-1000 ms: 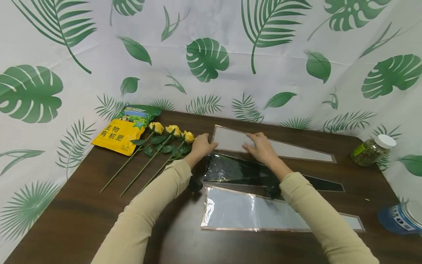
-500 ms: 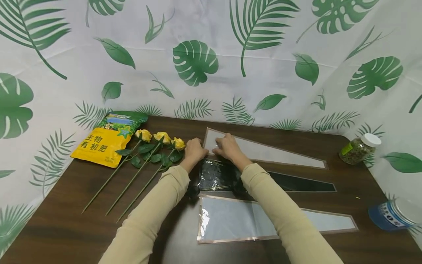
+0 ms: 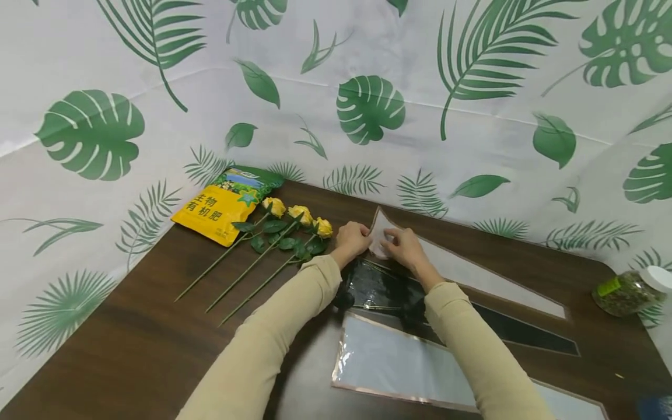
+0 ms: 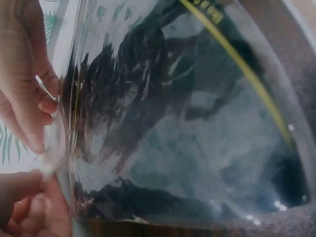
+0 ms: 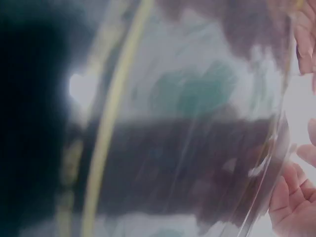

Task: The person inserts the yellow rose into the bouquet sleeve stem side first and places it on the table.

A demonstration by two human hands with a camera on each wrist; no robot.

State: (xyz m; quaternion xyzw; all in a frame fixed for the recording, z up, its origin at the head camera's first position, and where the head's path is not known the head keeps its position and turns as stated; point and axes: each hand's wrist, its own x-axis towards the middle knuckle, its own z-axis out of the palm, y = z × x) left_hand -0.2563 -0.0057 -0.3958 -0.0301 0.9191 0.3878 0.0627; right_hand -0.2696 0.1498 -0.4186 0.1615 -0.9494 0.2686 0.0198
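Note:
A long white tapered flower sleeve (image 3: 467,269) with a rose-gold border lies at the back of the table, its wide left end lifted and buckled. My left hand (image 3: 352,238) pinches that end at its left edge. Close beside it, my right hand (image 3: 406,248) has thumb and curled fingers on the film. A black flower sleeve (image 3: 530,326) lies in front, partly under my forearms. Nearest me is a pale blue-white sleeve (image 3: 399,361) with the same shape. In the left wrist view both hands meet at the pale film, beyond glossy black film (image 4: 148,98).
Three yellow roses (image 3: 297,216) with long stems lie left of my hands. Behind them are a yellow fertilizer pouch (image 3: 206,217) and a green pouch (image 3: 257,177). A jar of dried green bits (image 3: 622,293) with a white lid lies at the right. A leaf-print backdrop (image 3: 294,111) rises behind the table.
My right hand has moved left along the white sleeve to its wide end, beside my left hand. That end has risen from flat and buckled. The head view has shifted.

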